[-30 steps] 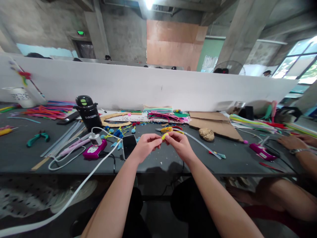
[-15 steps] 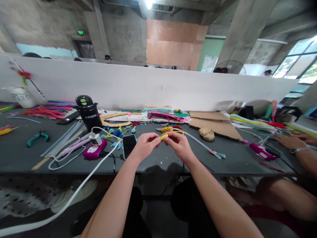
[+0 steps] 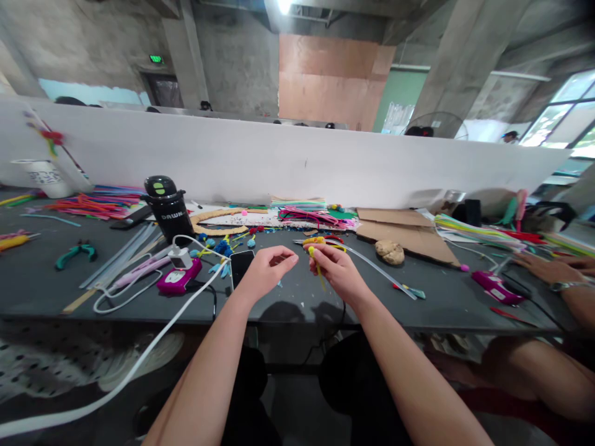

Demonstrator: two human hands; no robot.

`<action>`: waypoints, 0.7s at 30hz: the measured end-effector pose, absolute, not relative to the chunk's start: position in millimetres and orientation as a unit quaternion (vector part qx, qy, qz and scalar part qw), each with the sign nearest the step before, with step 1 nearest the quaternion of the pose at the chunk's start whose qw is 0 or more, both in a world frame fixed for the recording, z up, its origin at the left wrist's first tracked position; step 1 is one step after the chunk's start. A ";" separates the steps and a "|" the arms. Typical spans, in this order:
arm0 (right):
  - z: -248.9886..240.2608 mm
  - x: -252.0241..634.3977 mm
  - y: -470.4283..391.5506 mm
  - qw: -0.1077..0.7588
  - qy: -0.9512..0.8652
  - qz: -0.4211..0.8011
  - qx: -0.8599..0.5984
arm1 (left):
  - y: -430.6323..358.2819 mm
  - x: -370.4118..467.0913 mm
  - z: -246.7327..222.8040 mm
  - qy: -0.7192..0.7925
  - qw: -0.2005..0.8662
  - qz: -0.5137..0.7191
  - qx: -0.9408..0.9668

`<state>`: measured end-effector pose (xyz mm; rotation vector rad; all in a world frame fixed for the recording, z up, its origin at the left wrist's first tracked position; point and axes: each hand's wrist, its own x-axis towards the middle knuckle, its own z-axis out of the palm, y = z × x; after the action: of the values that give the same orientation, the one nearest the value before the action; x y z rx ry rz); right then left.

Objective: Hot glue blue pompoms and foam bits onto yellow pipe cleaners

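Note:
My right hand (image 3: 335,267) pinches a yellow pipe cleaner (image 3: 320,275) between thumb and fingertips. Its top end is bunched into a small knob, and a thin tail hangs down below the fingers. To the left, my left hand (image 3: 267,272) hovers over the table with thumb and forefinger slightly apart and nothing visible in them. A phone (image 3: 239,265) lies partly hidden behind my left hand. Just beyond the fingertips rests a yellow-and-red handled tool (image 3: 316,240), its handles partly covered by my right hand.
Left stand a black bottle (image 3: 170,214), a purple power block (image 3: 180,277) with a white cable, and teal pliers (image 3: 77,253). Right are cardboard (image 3: 413,238), a stone-like lump (image 3: 389,252) and a clear stick (image 3: 381,271). A co-worker's hand (image 3: 534,267) rests far right.
My hands have parted: the left has let go of the yellow pipe cleaner and moved left. The right keeps it, now with the tail hanging down.

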<state>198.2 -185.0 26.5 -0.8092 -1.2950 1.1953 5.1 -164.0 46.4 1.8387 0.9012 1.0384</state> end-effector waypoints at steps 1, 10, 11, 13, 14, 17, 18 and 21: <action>25.9 198.4 -184.8 0.559 -0.554 0.512 -0.345 | -164.2 5.3 46.7 0.360 0.420 0.416 0.722; 24.9 197.9 -184.3 0.531 -0.559 0.534 -0.348 | -167.6 17.3 46.3 0.335 0.471 0.415 0.703; 25.4 198.6 -184.2 0.532 -0.559 0.529 -0.352 | -167.4 17.7 46.1 0.339 0.466 0.417 0.703; 27.0 200.7 -184.2 0.539 -0.560 0.519 -0.357 | -167.5 18.2 45.8 0.354 0.452 0.429 0.697; 28.2 201.9 -184.5 0.539 -0.563 0.513 -0.360 | -167.9 18.4 45.9 0.362 0.443 0.437 0.693; 32.1 204.6 -186.2 0.526 -0.591 0.488 -0.369 | -169.9 19.6 46.3 0.373 0.428 0.454 0.687; 33.0 205.0 -186.8 0.521 -0.602 0.476 -0.373 | -170.5 20.1 46.4 0.372 0.427 0.458 0.686; 33.9 205.0 -188.0 0.521 -0.622 0.439 -0.387 | -171.7 21.4 46.3 0.364 0.434 0.460 0.684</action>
<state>205.0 -188.0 33.9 -0.9265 -1.4900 1.0508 21.4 -171.7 46.3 1.7046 0.9071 1.1447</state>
